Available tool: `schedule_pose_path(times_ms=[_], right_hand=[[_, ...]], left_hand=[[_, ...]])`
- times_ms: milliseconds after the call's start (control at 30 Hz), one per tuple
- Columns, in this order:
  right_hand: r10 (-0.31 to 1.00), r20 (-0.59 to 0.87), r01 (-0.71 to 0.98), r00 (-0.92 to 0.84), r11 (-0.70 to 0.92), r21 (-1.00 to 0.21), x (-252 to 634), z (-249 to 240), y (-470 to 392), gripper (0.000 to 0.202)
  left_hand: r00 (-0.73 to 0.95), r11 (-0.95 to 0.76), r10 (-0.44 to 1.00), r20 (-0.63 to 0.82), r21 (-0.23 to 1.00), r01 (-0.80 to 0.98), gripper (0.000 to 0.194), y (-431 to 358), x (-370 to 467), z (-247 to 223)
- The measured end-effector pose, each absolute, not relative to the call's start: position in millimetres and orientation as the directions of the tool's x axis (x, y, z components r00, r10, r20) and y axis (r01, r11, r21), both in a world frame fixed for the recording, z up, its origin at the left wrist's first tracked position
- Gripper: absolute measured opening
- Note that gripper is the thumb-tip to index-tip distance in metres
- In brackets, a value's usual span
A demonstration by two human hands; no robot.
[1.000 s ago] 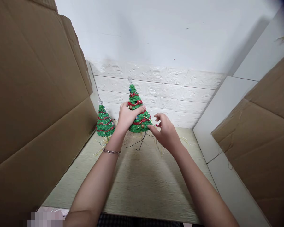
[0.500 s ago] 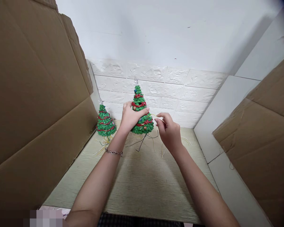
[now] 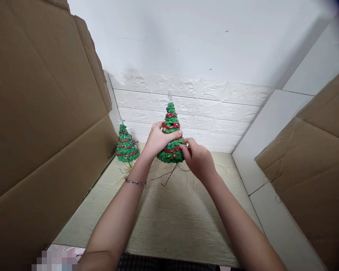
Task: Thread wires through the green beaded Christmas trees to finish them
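A small green Christmas tree figurine with red garlands, coloured balls and a clear star on top is held above the table. My left hand wraps round its left side, thumb across the front. Close against the tree's right side, my right hand pinches a thin pale wire at the foliage. Dark wires dangle from under the tree's base. The far ends of the pinched wire are hidden by my fingers and the branches.
A second, similar tree stands at the left, with yellow and white wires beneath it. More pale wires lie at the back right of the table. Cardboard sheets flank both sides; a white brick-patterned wall closes the back.
My right hand has moved left, bringing the pale wire up to the tree's side. The held tree has shifted slightly right and become more upright, along with my left hand.
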State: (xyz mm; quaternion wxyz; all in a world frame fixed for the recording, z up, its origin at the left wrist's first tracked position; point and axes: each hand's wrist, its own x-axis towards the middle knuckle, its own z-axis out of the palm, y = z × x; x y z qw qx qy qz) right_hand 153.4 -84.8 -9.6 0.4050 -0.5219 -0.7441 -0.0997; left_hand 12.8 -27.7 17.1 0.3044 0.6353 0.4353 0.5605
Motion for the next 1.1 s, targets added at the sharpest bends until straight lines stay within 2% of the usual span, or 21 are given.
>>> schedule_pose_path(times_ms=[100, 233, 333, 433, 533, 633, 767, 967, 1033, 1100], right_hand=[[0.716, 0.685, 0.782, -0.134, 0.501, -0.371, 157, -8, -86, 0.025], [0.749, 0.639, 0.698, -0.172, 0.551, -0.458, 165, -2, -88, 0.035], [0.760, 0.630, 0.693, -0.162, 0.542, -0.475, 171, 1, -90, 0.028], [0.702, 0.690, 0.719, -0.177, 0.571, -0.397, 173, 3, -91, 0.013], [0.634, 0.747, 0.799, -0.198, 0.546, -0.251, 173, 4, -94, 0.020], [0.621, 0.760, 0.904, -0.192, 0.413, -0.109, 173, 6, -96, 0.028], [0.658, 0.724, 0.961, -0.207, 0.276, 0.025, 173, 6, -99, 0.031], [0.730, 0.639, 0.961, -0.242, 0.272, 0.053, 163, -2, -94, 0.027], [0.748, 0.626, 0.959, -0.221, 0.283, 0.001, 160, -2, -94, 0.023], [0.773, 0.605, 0.942, -0.190, 0.316, -0.109, 161, 0, -95, 0.015]], left_hand=[[-0.044, -0.416, 0.905, 0.423, 0.902, 0.112, 0.040, -26, 12, 17], [-0.142, -0.414, 0.896, 0.421, 0.907, 0.080, 0.043, -21, 5, 19], [-0.166, -0.421, 0.891, 0.423, 0.906, 0.053, 0.046, -17, -2, 20], [-0.177, -0.419, 0.886, 0.429, 0.903, 0.093, 0.045, -17, -4, 21], [-0.188, -0.434, 0.859, 0.476, 0.872, 0.228, 0.042, -22, 1, 22], [-0.160, -0.440, 0.834, 0.528, 0.812, 0.382, 0.046, -29, 11, 24], [-0.113, -0.446, 0.837, 0.535, 0.788, 0.424, 0.054, -33, 20, 22], [-0.075, -0.447, 0.856, 0.511, 0.806, 0.389, 0.061, -32, 25, 17], [-0.078, -0.453, 0.854, 0.514, 0.810, 0.372, 0.059, -31, 25, 17], [-0.093, -0.445, 0.856, 0.508, 0.816, 0.369, 0.054, -31, 23, 18]])
